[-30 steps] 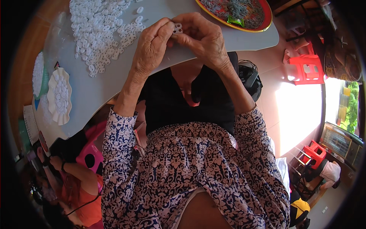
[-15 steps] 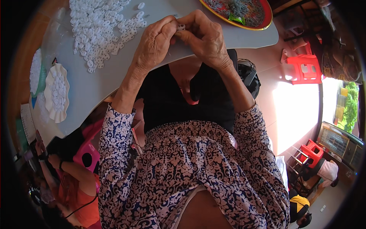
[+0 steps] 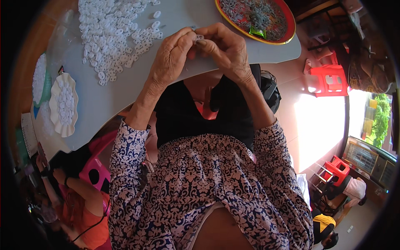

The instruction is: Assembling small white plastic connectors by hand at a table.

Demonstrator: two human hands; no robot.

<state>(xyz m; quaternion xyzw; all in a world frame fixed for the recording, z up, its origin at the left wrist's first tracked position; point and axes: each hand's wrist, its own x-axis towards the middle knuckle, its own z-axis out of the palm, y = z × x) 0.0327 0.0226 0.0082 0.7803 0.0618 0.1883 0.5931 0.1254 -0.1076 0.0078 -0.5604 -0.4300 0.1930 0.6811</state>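
Observation:
My left hand (image 3: 171,54) and my right hand (image 3: 225,49) meet fingertip to fingertip over the front edge of the grey table (image 3: 109,96). Between them they pinch a small white plastic piece (image 3: 199,37), partly covered by the fingers. To the left of my hands spreads a heap of similar white plastic pieces (image 3: 109,33). Beyond my right hand stands a round red tray (image 3: 289,26) with a yellow rim. It holds many small grey metal-looking pieces (image 3: 237,14) and a bright green packet (image 3: 258,33).
A scalloped white dish (image 3: 74,99) of white pieces lies at the table's left, beside a green container (image 3: 45,89) of more. Red stools (image 3: 329,80) stand on the floor at right. A person in orange (image 3: 95,221) sits at lower left; other people are at lower right.
The view has shifted slightly, so the table and my hands appear a little lower. My fingers have moved a little around the white piece, which both hands still pinch.

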